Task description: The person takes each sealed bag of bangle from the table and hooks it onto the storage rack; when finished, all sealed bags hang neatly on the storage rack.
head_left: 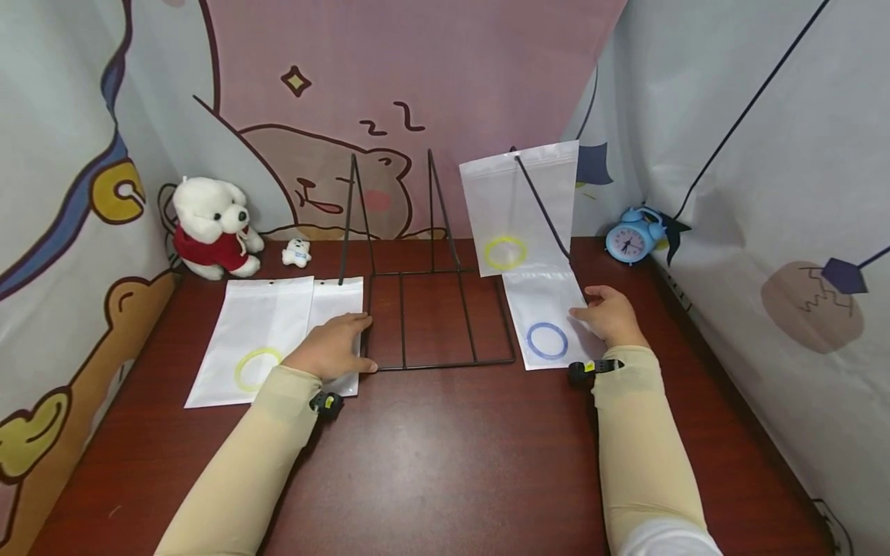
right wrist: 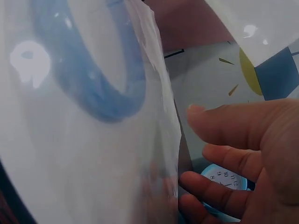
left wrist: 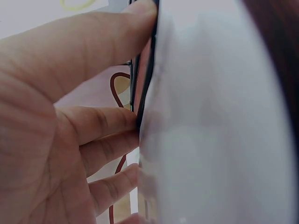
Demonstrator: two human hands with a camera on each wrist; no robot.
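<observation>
A black wire rack (head_left: 459,361) with upright prongs stands on the table. My left hand (head_left: 332,345) rests at its left side, thumb and fingertips spread along the base rod (left wrist: 148,70). Beneath that hand lies a white zip bag (head_left: 338,297), partly covered; left of it lies another with a yellow ring (head_left: 259,368) in it. From the rack's right prong hangs a bag (head_left: 535,208) holding a yellow ring (head_left: 505,252). Below lies a bag with a blue ring (head_left: 547,340). My right hand (head_left: 613,316) is at that bag's right edge, fingers loosely bent, holding nothing.
A white plush dog (head_left: 214,228) in red sits at the back left, beside a small white figurine (head_left: 297,252). At the back right stands a blue alarm clock (head_left: 631,235). Printed cloth (head_left: 431,62) walls in the table (head_left: 431,455) at the back and sides.
</observation>
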